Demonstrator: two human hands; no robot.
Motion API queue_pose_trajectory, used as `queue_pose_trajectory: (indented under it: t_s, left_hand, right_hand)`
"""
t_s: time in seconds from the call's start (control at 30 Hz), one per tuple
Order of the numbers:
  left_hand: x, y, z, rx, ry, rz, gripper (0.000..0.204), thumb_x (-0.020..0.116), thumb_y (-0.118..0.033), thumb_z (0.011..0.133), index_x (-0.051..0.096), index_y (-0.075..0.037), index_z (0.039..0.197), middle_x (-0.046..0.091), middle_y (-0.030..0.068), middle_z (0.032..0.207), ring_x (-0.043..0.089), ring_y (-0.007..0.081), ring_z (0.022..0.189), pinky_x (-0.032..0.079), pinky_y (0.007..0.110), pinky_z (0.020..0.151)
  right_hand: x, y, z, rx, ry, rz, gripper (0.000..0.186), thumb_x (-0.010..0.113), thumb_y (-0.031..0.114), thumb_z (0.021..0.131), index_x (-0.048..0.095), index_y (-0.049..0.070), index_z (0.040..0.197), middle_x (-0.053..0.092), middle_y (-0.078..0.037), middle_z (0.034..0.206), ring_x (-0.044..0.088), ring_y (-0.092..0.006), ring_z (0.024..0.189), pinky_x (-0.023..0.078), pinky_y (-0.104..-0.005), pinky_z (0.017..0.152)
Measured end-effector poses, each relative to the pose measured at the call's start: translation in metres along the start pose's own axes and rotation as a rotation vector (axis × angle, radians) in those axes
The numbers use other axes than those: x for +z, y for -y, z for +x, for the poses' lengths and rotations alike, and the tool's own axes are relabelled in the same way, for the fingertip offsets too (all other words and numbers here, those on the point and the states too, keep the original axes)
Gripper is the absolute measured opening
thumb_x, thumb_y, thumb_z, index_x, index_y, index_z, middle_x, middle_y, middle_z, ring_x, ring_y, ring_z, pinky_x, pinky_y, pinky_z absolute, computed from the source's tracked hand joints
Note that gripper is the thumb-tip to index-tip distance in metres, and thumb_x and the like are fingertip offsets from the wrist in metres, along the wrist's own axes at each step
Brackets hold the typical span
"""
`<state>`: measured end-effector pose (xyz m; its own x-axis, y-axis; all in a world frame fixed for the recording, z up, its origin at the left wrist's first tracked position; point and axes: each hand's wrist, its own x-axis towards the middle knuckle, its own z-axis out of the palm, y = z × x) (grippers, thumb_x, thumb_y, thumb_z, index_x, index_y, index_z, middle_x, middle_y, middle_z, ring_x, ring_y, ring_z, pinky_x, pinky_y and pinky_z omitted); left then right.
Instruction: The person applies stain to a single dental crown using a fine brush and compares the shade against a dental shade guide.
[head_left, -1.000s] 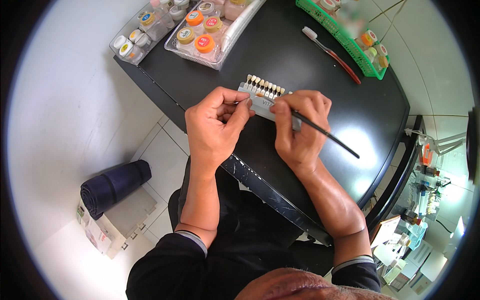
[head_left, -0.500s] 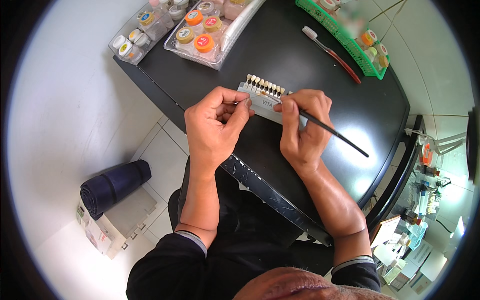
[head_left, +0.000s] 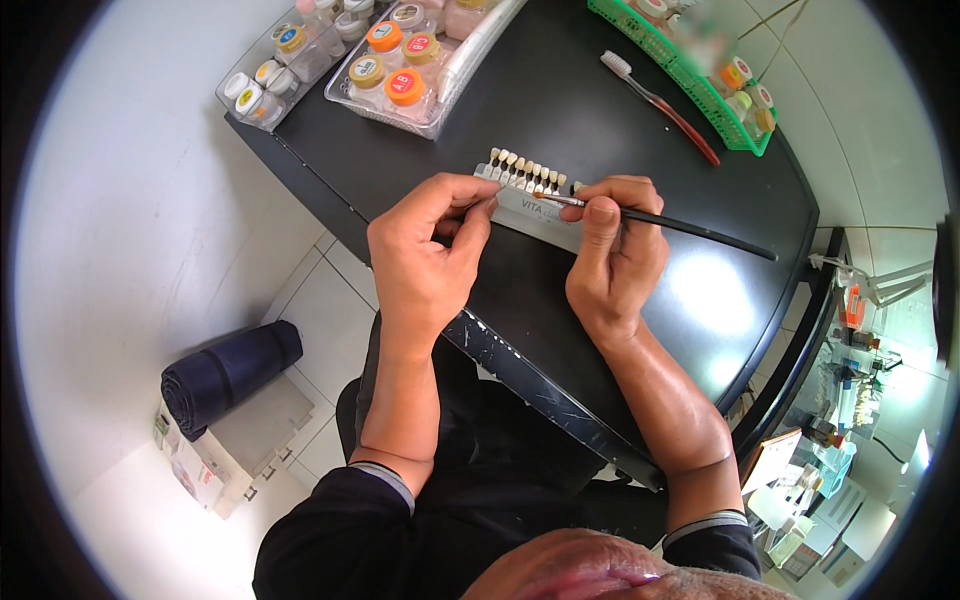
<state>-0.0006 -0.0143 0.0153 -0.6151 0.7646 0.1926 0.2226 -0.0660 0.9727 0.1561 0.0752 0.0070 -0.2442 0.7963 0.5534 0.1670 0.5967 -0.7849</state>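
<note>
My right hand grips a thin brush with a black handle. The brush's brown tip points left toward my other hand, a small distance away from its fingertips. My left hand is closed, thumb and index finger pinched together. Whatever lies between those fingertips is too small to make out. Just beyond both hands stands a grey dental shade guide with a row of tooth-coloured tabs along its far edge; my fingers and the brush cover part of it.
A clear tray of jars with orange and gold lids sits at the far left, beside another clear box of small jars. At the far right are a red-handled toothbrush and a green basket of bottles. The black table has a chipped near edge.
The brush has turned nearer to level, its handle end swinging away from me and to the right. Its tip has drawn back from my left fingertips. My left hand has barely shifted.
</note>
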Motion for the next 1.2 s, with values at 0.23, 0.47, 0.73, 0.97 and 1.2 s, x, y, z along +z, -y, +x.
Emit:
queue_pose_trajectory:
  t_s: [0.23,0.47,0.73,0.97,1.2]
  left_hand:
    - [-0.0021,-0.0011,-0.001,0.038,0.034,0.077,0.011,0.077,0.011,0.1,0.081,0.003,0.105,0.084,0.0062,0.098,0.073,0.0054,0.083,0.058,0.021,0.074]
    - [-0.0007,0.0047,-0.0007,0.098,0.044,-0.013,0.013,0.076,0.017,0.096,0.079,0.006,0.101,0.083,0.0102,0.107,0.075,0.0079,0.089,0.06,0.023,0.076]
    - [0.0007,0.0003,0.0002,0.086,0.036,0.001,0.012,0.08,0.016,0.092,0.076,0.006,0.094,0.084,0.0124,0.101,0.078,0.012,0.084,0.062,0.027,0.075]
    - [0.0008,0.0024,0.0011,0.114,0.031,0.001,0.011,0.08,0.016,0.092,0.075,0.006,0.094,0.084,0.0127,0.1,0.077,0.0116,0.083,0.061,0.026,0.073]
    - [-0.0015,0.0019,0.0006,0.116,0.055,-0.006,0.011,0.078,0.018,0.093,0.075,0.007,0.094,0.083,0.0131,0.104,0.077,0.0121,0.088,0.063,0.026,0.078]
  right_hand:
    - [-0.0038,0.0043,0.0078,-0.149,0.103,-0.179,0.016,0.074,0.019,0.109,0.072,0.01,0.095,0.074,-0.003,0.095,0.065,-0.0259,0.091,0.043,-0.0411,0.094]
    - [-0.0015,0.004,0.0044,-0.042,0.063,-0.173,0.009,0.077,0.016,0.105,0.074,0.01,0.098,0.074,-0.003,0.096,0.066,-0.0262,0.092,0.044,-0.0413,0.093]
    - [-0.002,0.0022,0.0057,-0.116,0.058,-0.228,0.006,0.077,0.011,0.103,0.075,0.01,0.098,0.075,-0.005,0.097,0.066,-0.0267,0.093,0.045,-0.041,0.093]
    - [-0.0014,0.0055,0.0065,-0.057,0.031,-0.22,0.008,0.078,0.012,0.103,0.075,0.01,0.096,0.076,-0.004,0.095,0.066,-0.0253,0.092,0.045,-0.0415,0.093]
    - [-0.0041,0.0039,0.0072,-0.147,0.069,-0.22,0.007,0.08,0.013,0.101,0.076,0.01,0.097,0.074,-0.005,0.096,0.065,-0.0272,0.094,0.045,-0.0418,0.093]
